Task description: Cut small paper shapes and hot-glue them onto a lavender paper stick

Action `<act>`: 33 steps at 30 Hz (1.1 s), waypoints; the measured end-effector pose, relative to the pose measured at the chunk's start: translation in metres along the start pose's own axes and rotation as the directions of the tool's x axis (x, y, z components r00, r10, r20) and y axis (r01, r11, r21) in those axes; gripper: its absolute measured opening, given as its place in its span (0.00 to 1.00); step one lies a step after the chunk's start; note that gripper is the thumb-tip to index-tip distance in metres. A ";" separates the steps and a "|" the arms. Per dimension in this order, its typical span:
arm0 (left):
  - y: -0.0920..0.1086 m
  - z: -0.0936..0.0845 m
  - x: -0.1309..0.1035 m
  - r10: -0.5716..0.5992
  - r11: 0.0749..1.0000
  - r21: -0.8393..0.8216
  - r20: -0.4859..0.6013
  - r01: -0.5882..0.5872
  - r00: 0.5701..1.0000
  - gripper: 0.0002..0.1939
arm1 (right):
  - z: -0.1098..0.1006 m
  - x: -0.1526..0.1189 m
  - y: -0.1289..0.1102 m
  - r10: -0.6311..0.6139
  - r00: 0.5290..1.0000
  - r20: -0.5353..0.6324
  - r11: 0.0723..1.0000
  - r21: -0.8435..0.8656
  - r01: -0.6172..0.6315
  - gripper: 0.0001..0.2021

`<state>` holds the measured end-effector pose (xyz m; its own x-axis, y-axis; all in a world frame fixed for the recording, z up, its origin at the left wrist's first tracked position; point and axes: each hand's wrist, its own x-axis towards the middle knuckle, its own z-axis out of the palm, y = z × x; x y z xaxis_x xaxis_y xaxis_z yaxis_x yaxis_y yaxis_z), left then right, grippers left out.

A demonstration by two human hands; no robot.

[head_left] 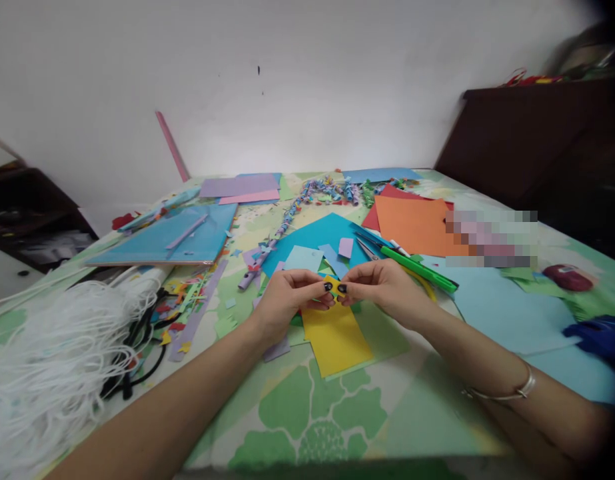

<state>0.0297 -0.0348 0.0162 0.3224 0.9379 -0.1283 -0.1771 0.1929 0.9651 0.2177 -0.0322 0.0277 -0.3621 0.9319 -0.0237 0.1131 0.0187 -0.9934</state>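
My left hand [294, 297] and my right hand [380, 290] meet over the middle of the table. Between their thumbs and fingers they pinch a small yellow piece [336, 287]. Just below the hands lies a larger yellow sheet [337, 340], on top of pale green paper. A blue sheet [307, 233] is behind the hands, with small light blue and purple pieces [346, 248] on it. Beside my right hand are scissors [366, 248] and a green cutter [422, 269].
White cord [62, 353] is heaped at the left, beside black cable and colourful scraps. A blue packet [172, 233] lies back left. Orange [412, 223] and light blue sheets [512, 313] cover the right. Strung paper rolls [287, 217] stretch along the back.
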 end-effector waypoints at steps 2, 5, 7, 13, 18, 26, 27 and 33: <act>0.000 0.000 0.000 -0.007 1.000 0.006 -0.008 0.007 1.000 0.10 | 0.000 0.000 -0.001 0.002 1.000 -0.002 1.000 0.002 -0.002 0.03; 0.000 0.000 0.001 -0.010 1.000 0.006 -0.021 0.010 1.000 0.10 | 0.001 -0.001 -0.001 0.008 1.000 0.003 1.000 0.011 -0.008 0.04; 0.000 0.000 0.001 -0.008 1.000 -0.001 -0.026 0.008 1.000 0.10 | 0.001 -0.001 -0.002 0.010 1.000 0.010 1.000 0.012 -0.010 0.04; 0.000 0.001 0.001 -0.011 1.000 -0.019 -0.036 0.010 0.999 0.09 | 0.002 -0.002 -0.002 0.011 1.000 0.006 1.000 -0.006 -0.011 0.04; 0.001 0.002 0.000 -0.018 0.999 -0.037 -0.045 0.016 0.999 0.10 | 0.002 -0.001 -0.002 0.006 1.000 0.004 1.000 -0.006 -0.006 0.03; 0.000 0.001 -0.001 -0.015 1.000 -0.020 -0.029 0.014 0.999 0.09 | 0.003 -0.002 -0.002 -0.015 1.000 0.025 1.000 0.019 0.014 0.07; 0.000 0.001 -0.001 -0.012 1.000 -0.014 -0.022 0.012 1.000 0.08 | 0.004 -0.002 -0.002 -0.018 0.999 0.029 1.000 0.023 0.018 0.08; 0.000 0.002 -0.002 -0.020 1.000 0.004 0.001 0.020 1.000 0.06 | 0.005 -0.002 -0.001 -0.045 0.998 0.036 0.999 0.016 0.045 0.09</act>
<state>0.0310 -0.0368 0.0174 0.3271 0.9334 -0.1477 -0.1669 0.2109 0.9631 0.2134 -0.0361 0.0280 -0.3998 0.9165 0.0175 0.0824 0.0550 -0.9951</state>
